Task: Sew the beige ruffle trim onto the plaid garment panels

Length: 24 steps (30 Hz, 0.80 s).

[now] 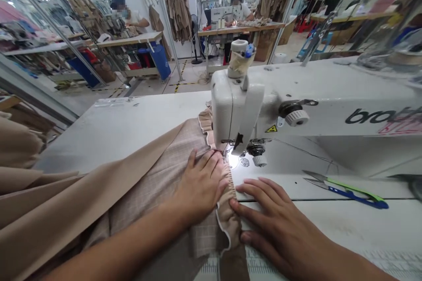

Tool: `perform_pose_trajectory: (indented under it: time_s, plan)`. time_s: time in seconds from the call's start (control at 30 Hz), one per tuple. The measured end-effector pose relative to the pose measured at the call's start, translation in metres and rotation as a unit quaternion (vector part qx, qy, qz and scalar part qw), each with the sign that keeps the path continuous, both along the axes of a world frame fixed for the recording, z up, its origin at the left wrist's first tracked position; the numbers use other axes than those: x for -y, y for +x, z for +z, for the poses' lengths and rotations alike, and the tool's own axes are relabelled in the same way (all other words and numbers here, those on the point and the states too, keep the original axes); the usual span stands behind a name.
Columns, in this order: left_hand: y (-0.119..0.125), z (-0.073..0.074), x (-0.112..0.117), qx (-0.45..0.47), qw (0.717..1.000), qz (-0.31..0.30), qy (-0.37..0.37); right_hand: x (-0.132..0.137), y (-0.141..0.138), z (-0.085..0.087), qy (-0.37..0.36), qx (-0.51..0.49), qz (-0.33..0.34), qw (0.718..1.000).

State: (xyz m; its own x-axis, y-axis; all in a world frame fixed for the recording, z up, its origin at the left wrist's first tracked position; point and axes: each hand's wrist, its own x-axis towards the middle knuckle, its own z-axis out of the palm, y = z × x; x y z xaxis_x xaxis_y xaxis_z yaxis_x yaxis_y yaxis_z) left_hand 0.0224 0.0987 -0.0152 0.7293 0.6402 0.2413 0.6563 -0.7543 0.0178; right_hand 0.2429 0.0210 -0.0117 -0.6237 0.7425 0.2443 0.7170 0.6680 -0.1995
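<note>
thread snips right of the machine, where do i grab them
Grip the thread snips by their green and blue handles, coming from the right. The bare blades point left toward the sewing machine, so the right hand meets the handles first and stays clear of the tips.

Two hands (201, 186) (277, 224), two sewing machines (237, 105) (219, 14), two co-workers (136, 19) (239, 11), one pair of thread snips (343, 191)
</note>
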Motion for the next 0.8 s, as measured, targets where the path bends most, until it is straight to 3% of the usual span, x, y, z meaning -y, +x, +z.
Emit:
perform_pose_trajectory:
  time_s: [0.1, 0.23, 0.4, 0.6, 0.8]
  plan:
    - [0.001, 0.004, 0.008, 0.018, 0.999, -0.022, 0.019, -0.001, 0.001, 0.0, 0.012, 0.006, 0.015, 1.0]
    - [-0.004, -0.004, 0.018, 0.025, 0.999, -0.027, 0.014, -0.002, 0.004, 0.001, 0.023, 0.011, 0.02, 0.999]
    - [-0.006, -0.012, 0.007, 0.016, 1.0, -0.009, -0.009, -0.013, 0.005, -0.004, -0.008, 0.004, 0.016, 1.0]
    - [-0.002, -0.003, -0.005, -0.021, 0.997, 0.024, -0.074, -0.026, 0.005, -0.009, -0.068, -0.014, -0.009, 0.998]
    - [0.001, 0.006, -0.005, -0.068, 0.995, 0.032, -0.071, -0.027, 0.005, -0.002, -0.102, 0.006, -0.001, 0.995]
